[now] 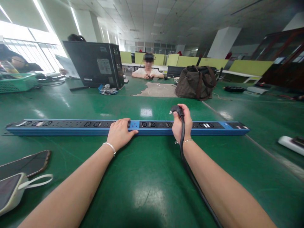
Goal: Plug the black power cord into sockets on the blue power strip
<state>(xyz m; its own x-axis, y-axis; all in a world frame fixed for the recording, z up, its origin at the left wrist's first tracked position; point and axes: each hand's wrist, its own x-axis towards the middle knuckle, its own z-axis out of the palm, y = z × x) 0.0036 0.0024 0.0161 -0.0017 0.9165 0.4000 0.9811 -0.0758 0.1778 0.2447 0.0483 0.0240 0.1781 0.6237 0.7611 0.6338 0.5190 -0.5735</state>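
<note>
1. the strip (155, 131) lies flat on the desk (142, 158) in front of us, its long axis running left to right, crosswise to our forearms.
2. our left hand (118, 131) is laid over the strip near its middle, fingers toward the far edge, thumb spread along the near one; we cannot tell whether it grips or only rests.
3. our right hand (184, 123) is closed on the plug (177, 110), and the cord (182, 142) runs down past the wrist toward us.
4. the plug is held up by the strip's right half, apart from it; we cannot tell how high. its prongs (171, 112) point left, along the strip's length.
5. the blue socket (135, 124) sits between our hands, just beside the left thumb, so from the plug it lies left and lower.
6. we judge the angle to be the relation that counts: prongs facing sideways, sockets facing up, with our right hand the one that commands it.
</note>
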